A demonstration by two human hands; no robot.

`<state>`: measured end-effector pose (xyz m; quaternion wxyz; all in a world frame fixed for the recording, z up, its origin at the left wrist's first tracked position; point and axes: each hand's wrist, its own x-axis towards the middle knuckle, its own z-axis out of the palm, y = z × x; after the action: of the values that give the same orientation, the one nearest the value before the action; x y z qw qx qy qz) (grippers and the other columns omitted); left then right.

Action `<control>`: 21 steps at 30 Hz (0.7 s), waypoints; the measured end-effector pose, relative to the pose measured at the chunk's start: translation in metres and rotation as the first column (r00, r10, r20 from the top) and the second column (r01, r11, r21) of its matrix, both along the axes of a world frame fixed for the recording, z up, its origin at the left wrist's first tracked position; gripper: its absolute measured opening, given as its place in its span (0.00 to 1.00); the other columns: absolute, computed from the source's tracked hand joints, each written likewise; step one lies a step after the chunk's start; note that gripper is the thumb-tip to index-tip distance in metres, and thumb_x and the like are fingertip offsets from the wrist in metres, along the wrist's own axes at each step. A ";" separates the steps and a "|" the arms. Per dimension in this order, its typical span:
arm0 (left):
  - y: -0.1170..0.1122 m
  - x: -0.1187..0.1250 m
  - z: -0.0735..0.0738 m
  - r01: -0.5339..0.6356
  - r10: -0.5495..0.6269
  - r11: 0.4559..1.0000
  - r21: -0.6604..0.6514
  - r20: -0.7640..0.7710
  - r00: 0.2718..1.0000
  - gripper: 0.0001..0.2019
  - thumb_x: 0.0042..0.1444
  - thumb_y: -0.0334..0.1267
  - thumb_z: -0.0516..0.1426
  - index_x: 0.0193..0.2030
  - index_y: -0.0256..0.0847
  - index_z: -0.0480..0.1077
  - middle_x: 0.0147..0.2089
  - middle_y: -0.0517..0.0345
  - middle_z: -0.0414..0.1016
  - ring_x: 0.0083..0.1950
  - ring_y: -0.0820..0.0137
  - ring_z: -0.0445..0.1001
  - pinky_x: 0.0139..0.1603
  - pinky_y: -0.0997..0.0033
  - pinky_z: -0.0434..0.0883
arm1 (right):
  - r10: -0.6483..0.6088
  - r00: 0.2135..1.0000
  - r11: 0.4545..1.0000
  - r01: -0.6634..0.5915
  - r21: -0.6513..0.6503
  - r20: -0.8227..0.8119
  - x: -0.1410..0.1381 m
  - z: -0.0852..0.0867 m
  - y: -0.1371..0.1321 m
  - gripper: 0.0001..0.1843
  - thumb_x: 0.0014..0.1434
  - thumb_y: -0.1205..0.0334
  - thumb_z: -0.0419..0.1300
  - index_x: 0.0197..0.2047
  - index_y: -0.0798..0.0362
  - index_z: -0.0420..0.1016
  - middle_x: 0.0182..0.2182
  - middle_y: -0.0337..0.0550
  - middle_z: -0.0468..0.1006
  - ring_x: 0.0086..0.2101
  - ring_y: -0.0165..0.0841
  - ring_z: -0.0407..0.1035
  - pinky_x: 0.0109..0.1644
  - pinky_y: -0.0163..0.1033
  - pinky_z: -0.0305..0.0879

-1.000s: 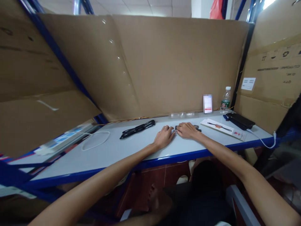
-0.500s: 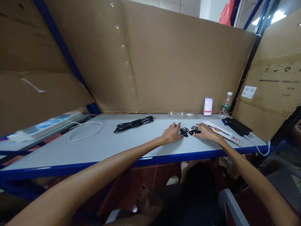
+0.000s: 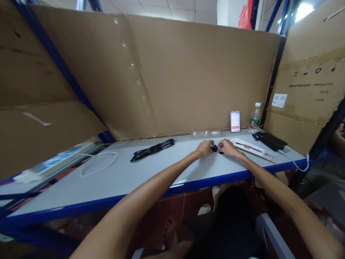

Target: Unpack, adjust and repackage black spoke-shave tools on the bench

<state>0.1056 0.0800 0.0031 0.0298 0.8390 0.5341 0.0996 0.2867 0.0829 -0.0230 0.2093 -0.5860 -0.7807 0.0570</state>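
Note:
My left hand (image 3: 204, 148) and my right hand (image 3: 227, 147) meet over the middle of the grey table (image 3: 129, 176). Both are curled, pinching a small black object (image 3: 215, 148) held between them just above the tabletop. What the small piece is I cannot make out. To the right of my right hand lies a long white card (image 3: 253, 149) with a thin dark tool on it.
A bundle of black straps (image 3: 152, 149) and a white cable loop (image 3: 99, 164) lie to the left. At the back right are a small white box (image 3: 235, 121), a water bottle (image 3: 254, 117) and a black device (image 3: 271, 140) with a white lead. Cardboard sheets wall the table.
My hands lay flat on the table around small black parts; now both have closed together on one small black piece and lifted it slightly. The view has shifted a little.

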 end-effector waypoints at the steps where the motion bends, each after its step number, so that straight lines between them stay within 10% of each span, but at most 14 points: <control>1: -0.002 0.001 -0.001 0.010 -0.010 1.000 0.026 -0.004 1.000 0.14 0.56 0.33 0.59 0.49 0.44 0.76 0.46 0.49 0.82 0.51 0.58 0.79 0.47 0.67 0.72 | -0.016 1.000 0.999 0.016 0.037 -0.005 -0.002 -0.003 -0.002 0.11 0.57 0.62 0.68 0.45 0.54 0.81 0.45 0.47 0.80 0.44 0.36 0.74 0.46 0.35 0.64; 11: -0.027 -0.034 -0.032 0.162 -0.174 0.975 0.150 0.069 0.982 0.20 0.58 0.28 0.54 0.56 0.43 0.72 0.53 0.47 0.76 0.55 0.59 0.75 0.57 0.60 0.72 | 0.252 0.961 0.947 -0.269 0.178 0.112 -0.005 -0.012 -0.023 0.13 0.66 0.68 0.55 0.48 0.52 0.80 0.47 0.47 0.77 0.45 0.35 0.73 0.52 0.36 0.63; 21: -0.040 -0.053 -0.026 0.160 -0.178 0.975 0.152 0.115 0.977 0.30 0.56 0.28 0.55 0.68 0.40 0.66 0.62 0.44 0.71 0.63 0.56 0.69 0.64 0.58 0.68 | 0.071 0.994 0.966 -0.089 0.243 0.080 -0.005 -0.008 -0.027 0.20 0.68 0.70 0.52 0.57 0.54 0.78 0.53 0.50 0.76 0.50 0.37 0.71 0.56 0.38 0.63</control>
<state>0.0523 0.0397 -0.0234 0.0124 0.8733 0.4494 0.1878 0.2820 0.0554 -0.0307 0.2503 -0.5251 -0.8117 -0.0523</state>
